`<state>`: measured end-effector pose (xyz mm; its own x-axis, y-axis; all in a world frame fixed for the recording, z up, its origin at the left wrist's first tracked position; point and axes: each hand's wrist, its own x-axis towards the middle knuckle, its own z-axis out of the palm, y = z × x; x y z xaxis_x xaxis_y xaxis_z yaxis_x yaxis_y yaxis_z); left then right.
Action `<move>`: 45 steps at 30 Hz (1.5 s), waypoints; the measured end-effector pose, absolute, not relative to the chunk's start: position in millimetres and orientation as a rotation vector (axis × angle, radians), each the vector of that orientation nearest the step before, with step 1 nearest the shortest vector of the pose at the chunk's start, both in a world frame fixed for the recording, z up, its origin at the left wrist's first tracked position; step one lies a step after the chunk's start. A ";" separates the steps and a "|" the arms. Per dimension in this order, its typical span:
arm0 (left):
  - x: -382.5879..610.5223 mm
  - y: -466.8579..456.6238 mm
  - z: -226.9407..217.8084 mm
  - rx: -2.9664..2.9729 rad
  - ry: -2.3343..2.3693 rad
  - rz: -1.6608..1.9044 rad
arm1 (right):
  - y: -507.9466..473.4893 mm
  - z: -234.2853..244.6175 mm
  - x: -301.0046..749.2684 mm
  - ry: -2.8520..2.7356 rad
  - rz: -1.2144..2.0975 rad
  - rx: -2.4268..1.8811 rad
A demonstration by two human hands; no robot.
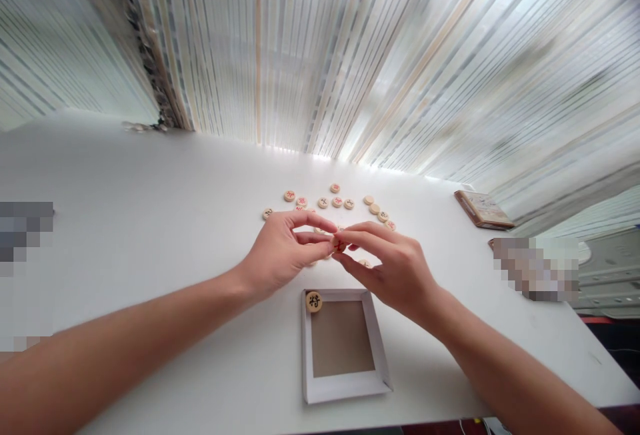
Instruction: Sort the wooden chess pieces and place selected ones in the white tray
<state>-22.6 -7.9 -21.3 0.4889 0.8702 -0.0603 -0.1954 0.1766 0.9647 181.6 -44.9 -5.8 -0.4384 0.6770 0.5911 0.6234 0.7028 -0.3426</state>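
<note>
My left hand [283, 252] and my right hand [395, 268] meet above the white table [150, 222], fingertips pinched together on one round wooden game piece with a red character [339, 244]. Below them lies a shallow white box tray [306, 348] with a brown bottom. A single wooden piece with a black character [314, 301] sits in the tray's far left corner. Beyond my hands, several similar round pieces [335, 202] with red or black marks lie scattered on the table, some hidden behind my fingers.
A flat brown box lid [483, 209] lies at the far right of the table. Striped sheer curtains [320, 55] hang behind the table. The table's near edge runs just below the tray, and its right edge is close to my right forearm.
</note>
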 end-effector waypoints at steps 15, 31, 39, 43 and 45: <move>-18.5 -4.9 -33.0 1.432 0.799 0.820 | -105.4 -17.5 192.0 -2.284 0.460 -1.195; -17.1 -12.0 -43.8 1.722 0.786 0.729 | -116.4 -42.0 175.8 -2.421 0.150 -1.205; -17.0 -13.9 -41.8 1.714 0.796 0.718 | -113.5 -40.9 173.0 -2.398 0.111 -1.209; -17.0 -14.8 -42.6 1.697 0.795 0.728 | -114.1 -39.6 170.8 -2.369 0.110 -1.217; -17.3 -15.1 -43.4 1.679 0.800 0.757 | -115.8 -37.5 171.2 -2.357 0.141 -1.228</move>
<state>-17.3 -15.1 -43.4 0.5718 0.8156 0.0880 0.1323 -0.1976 0.9713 171.2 -115.8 -37.5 -0.4854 0.7955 0.3627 0.7465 0.5931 -0.3018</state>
